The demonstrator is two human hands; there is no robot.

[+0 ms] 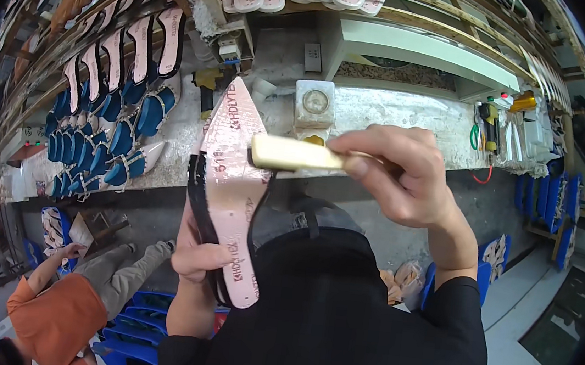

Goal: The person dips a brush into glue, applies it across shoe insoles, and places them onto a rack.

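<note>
My left hand (202,260) is closed round the heel end of a pink insole (229,204), its thumb pressed on the top face. The insole points away from me, and a black-edged piece shows along its left side; I cannot tell whether more insoles lie under it. Its pointed front half shines as if wet. Between the thumb and fingers of my right hand (407,177) is a flat cream-coloured brush (295,154). The brush's dark-edged tip overlaps the right edge of the insole's front half; whether it touches is unclear.
A white square container with a round opening (313,105) stands on the worn workbench (398,126). Blue-lined shoe uppers (123,136) and pink insoles (140,42) fill the left side. Tools (491,128) lie at the right. A person in orange (61,318) works at lower left.
</note>
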